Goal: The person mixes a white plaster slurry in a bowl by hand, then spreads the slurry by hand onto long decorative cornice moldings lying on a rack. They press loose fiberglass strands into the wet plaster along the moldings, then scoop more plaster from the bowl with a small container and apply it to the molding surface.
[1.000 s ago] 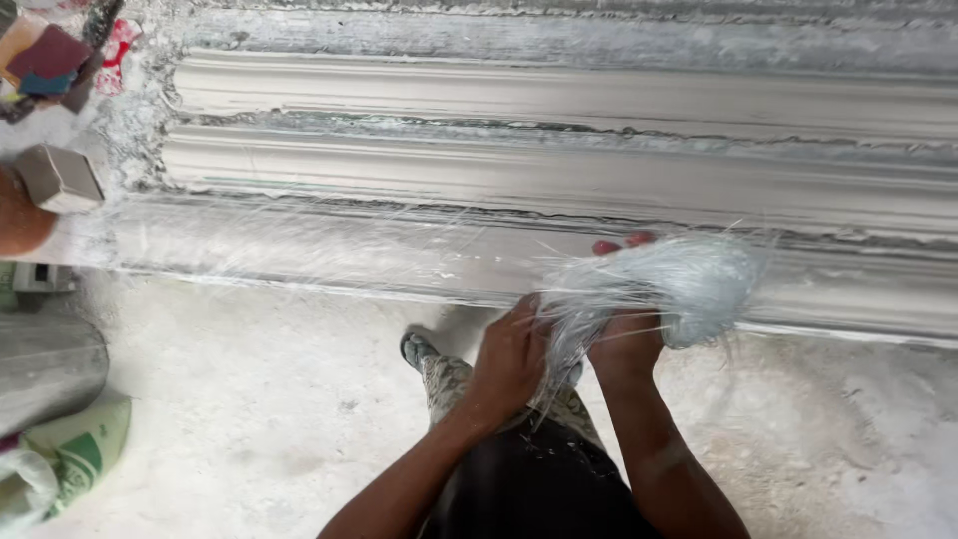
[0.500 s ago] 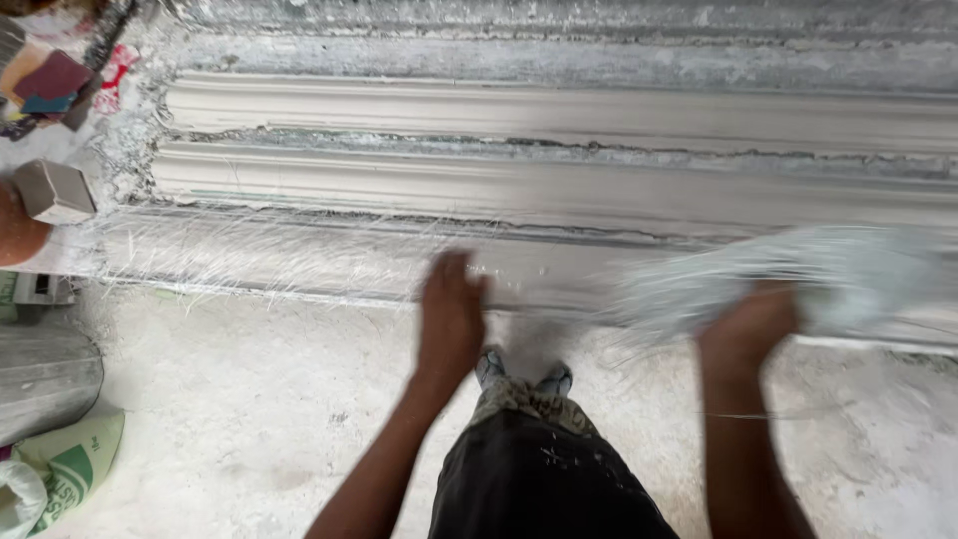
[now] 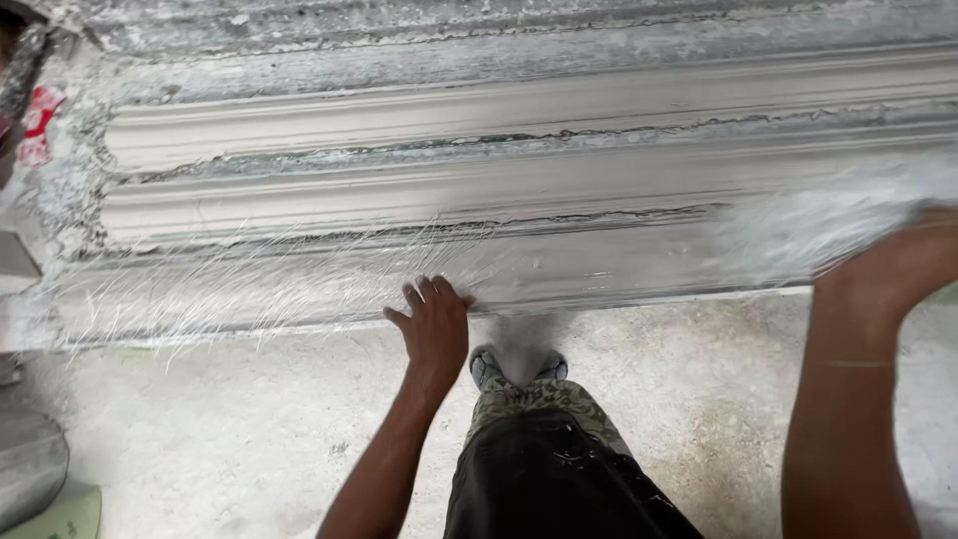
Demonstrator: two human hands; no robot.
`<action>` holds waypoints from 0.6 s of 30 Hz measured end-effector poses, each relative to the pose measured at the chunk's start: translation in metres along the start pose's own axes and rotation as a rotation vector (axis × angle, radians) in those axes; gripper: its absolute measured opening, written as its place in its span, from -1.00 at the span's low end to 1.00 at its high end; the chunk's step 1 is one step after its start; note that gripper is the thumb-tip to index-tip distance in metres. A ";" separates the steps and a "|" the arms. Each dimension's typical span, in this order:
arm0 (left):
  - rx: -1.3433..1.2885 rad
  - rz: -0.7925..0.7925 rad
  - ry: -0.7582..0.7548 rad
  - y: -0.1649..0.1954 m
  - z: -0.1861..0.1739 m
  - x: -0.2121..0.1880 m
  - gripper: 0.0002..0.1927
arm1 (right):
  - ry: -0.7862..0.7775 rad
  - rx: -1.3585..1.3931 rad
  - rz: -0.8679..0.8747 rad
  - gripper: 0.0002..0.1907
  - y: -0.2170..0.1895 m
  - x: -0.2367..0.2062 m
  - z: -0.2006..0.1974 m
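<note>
Glass-fibre strands (image 3: 289, 274) are seen already spread over the left and centre of the long plaster moulding (image 3: 559, 190). The left hand (image 3: 434, 324), open and flat, is pressed on its lower edge. At the right of the frame a blurred fibre bundle (image 3: 808, 230) is held closed in the right hand (image 3: 913, 265), not yet laid.
</note>
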State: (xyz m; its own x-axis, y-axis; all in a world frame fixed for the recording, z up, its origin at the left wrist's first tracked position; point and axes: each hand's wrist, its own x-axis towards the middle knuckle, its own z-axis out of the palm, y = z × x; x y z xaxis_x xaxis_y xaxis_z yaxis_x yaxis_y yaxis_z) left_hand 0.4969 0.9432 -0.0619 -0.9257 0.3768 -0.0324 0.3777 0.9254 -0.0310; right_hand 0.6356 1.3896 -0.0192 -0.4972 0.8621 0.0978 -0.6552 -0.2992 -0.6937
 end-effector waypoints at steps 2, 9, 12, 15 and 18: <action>-0.380 0.134 0.142 0.016 -0.014 -0.010 -0.48 | 0.071 -0.051 -0.001 -0.27 0.012 -0.050 0.007; -1.300 0.399 0.035 0.096 -0.010 -0.045 -0.78 | 0.116 0.073 0.188 -0.22 0.097 -0.136 -0.006; -1.004 0.339 0.137 0.081 0.017 -0.021 -0.81 | 0.124 0.125 0.018 -0.19 0.025 -0.057 -0.014; -0.709 0.229 0.057 0.059 0.029 0.001 -0.75 | -0.107 0.457 0.018 -0.16 -0.032 0.014 -0.020; -0.271 -0.016 -0.224 0.063 0.019 -0.001 -0.47 | 0.064 0.245 0.154 -0.11 -0.018 0.007 -0.032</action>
State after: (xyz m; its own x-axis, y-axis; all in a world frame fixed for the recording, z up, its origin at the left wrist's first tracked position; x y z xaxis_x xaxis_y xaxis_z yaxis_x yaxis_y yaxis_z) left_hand 0.5224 1.0003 -0.0832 -0.8930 0.3718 -0.2535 0.3169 0.9195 0.2325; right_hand 0.6619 1.4135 -0.0289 -0.5697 0.8205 -0.0462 -0.6964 -0.5119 -0.5030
